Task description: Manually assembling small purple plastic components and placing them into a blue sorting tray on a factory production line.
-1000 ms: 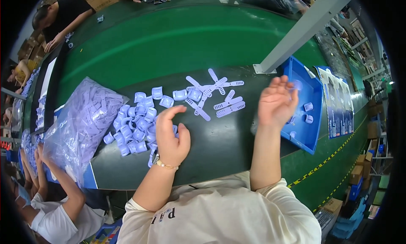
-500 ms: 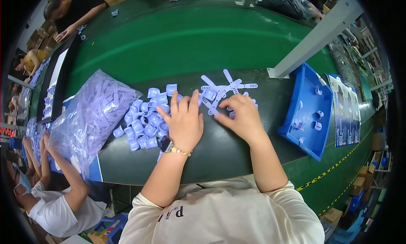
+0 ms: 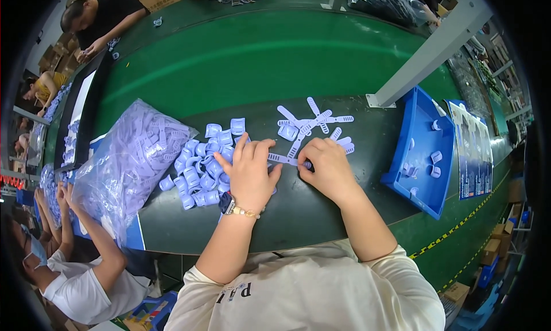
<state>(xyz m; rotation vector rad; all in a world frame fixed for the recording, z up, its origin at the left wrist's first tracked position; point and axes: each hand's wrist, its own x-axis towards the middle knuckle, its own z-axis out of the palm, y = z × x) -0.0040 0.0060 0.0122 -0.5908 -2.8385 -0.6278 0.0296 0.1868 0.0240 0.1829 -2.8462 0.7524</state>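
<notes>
Resting side by side on the dark table (image 3: 298, 216), both hands worked one pale purple plastic strip (image 3: 284, 158) that lay flat between them. The left hand (image 3: 248, 173) pressed down with fingers spread, its fingertips on the left end of the strip, so its grip was open and flat rather than closed on anything; a beaded bracelet (image 3: 244, 211) circled that wrist. The right hand (image 3: 327, 167) pinched the strip's right end between thumb and forefinger, its grip closed on the piece.

Just left of the left hand, partly hidden under it, sat a heap of small purple clips (image 3: 201, 167), curved and piled loosely. Beyond the hands lay a scatter of more long purple strips (image 3: 313, 121), crossing one another, with a few short clips among them. These lay near the fingertips.

Further left stood a clear plastic bag (image 3: 126, 159) stuffed with the same purple parts, slumped over the table's edge. To the right, well apart from the hands, a blue tray (image 3: 422, 193) held a handful of small purple pieces. A grey metal post (image 3: 427, 50) rose behind the tray at a slant.

Past all this ran a green conveyor belt (image 3: 258, 61). At its far side another person's hand (image 3: 94, 47) reached down, and a seated person in white (image 3: 86, 285) worked at lower left.
</notes>
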